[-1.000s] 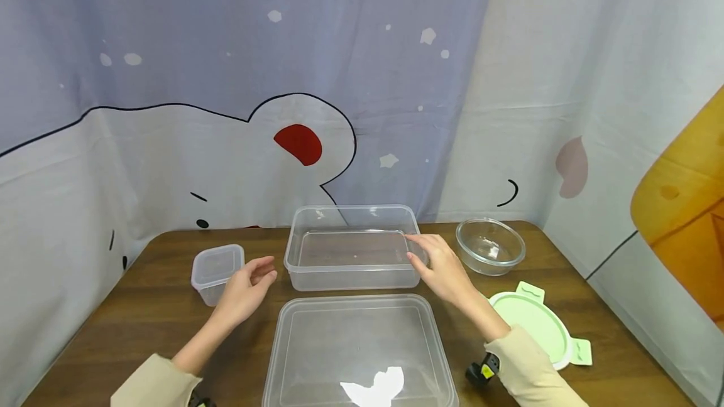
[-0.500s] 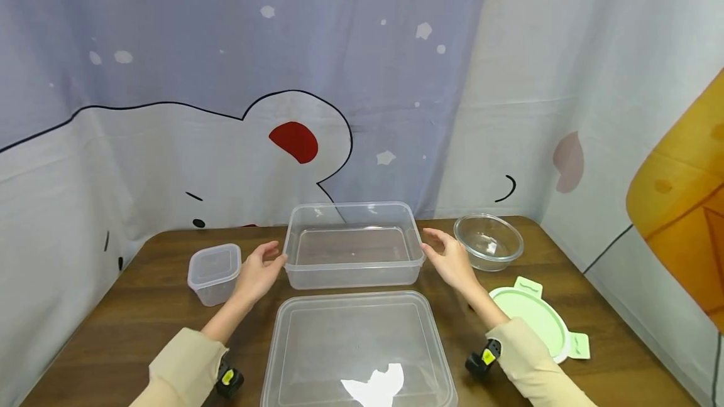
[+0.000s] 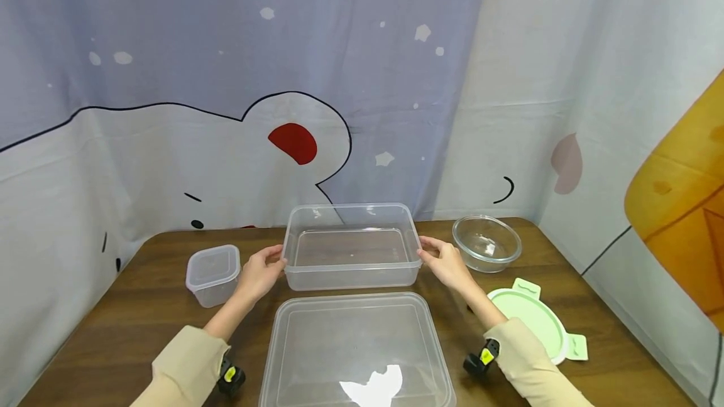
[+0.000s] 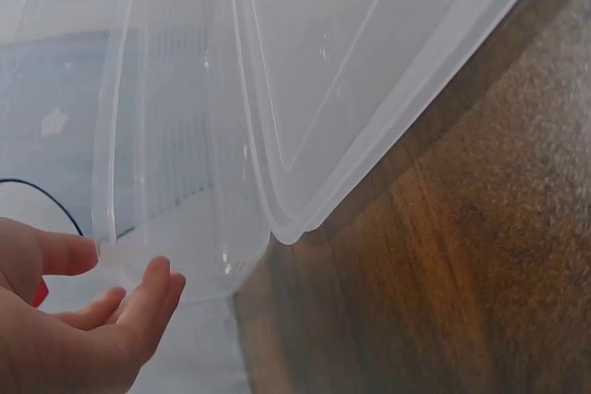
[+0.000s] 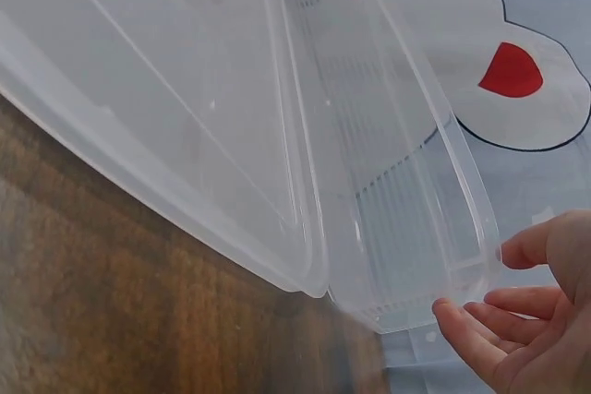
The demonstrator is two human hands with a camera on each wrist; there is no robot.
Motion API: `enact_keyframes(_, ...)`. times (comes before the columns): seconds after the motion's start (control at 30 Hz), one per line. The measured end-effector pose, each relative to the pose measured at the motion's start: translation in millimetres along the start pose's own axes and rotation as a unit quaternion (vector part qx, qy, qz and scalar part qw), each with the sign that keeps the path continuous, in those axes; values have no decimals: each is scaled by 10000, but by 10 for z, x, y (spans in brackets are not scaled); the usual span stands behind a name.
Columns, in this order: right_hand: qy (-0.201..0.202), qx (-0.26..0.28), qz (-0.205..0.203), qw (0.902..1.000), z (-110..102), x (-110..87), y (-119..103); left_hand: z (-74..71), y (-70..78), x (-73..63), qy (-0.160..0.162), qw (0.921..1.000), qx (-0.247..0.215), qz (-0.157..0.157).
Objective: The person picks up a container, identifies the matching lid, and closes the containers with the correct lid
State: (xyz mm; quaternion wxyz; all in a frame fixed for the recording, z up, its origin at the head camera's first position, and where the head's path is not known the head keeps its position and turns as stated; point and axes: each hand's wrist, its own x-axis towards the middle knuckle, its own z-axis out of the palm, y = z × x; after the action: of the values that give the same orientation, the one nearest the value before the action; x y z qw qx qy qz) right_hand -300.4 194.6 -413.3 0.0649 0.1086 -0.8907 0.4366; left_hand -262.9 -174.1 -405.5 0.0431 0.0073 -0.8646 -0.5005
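Observation:
A large clear plastic food container (image 3: 351, 275) stands without a lid at the table's far middle. My left hand (image 3: 261, 276) holds its left side, thumb at the rim and fingers against the wall below. On the opposite side my right hand (image 3: 447, 264) holds it the same way. The left wrist view shows the left thumb and fingertips (image 4: 155, 274) at one end of the container. In the right wrist view the right thumb meets the rim. Flat in front of the container lies its rectangular clear lid (image 3: 356, 338).
A small lidded plastic box (image 3: 213, 275) stands left of my left hand. To the right are a round glass bowl (image 3: 488, 244) and a green round lid (image 3: 532, 319) with clip tabs. A patterned curtain (image 3: 226, 36) hangs behind the wooden table (image 3: 113, 338).
My left hand has moved right to the container's left side. My right hand has shifted outward from over the container's right rim and then closed in on its right side. The container stays put.

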Motion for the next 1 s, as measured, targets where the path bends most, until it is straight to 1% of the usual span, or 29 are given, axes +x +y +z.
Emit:
enact_keyframes(0.2, -45, 7, 21, 10000, -1, -19, -9, -10, 23, -19, -30, 10000, 63, -36)
enact_keyframes(0.43, -149, 20, -49, 9999, -2, -62, -54, -11, -7, -28, 73, 9999, -84, -90)
enact_keyframes(0.7, -130, 111, 20, 9999, 14, -74, -82, -23, -30, -65, 105, 9994, -307, -131)
enact_keyframes(1.0, -121, 68, 110, 9998, -17, -130, -82, -18, -20, -72, -13, 9993, -356, -70)
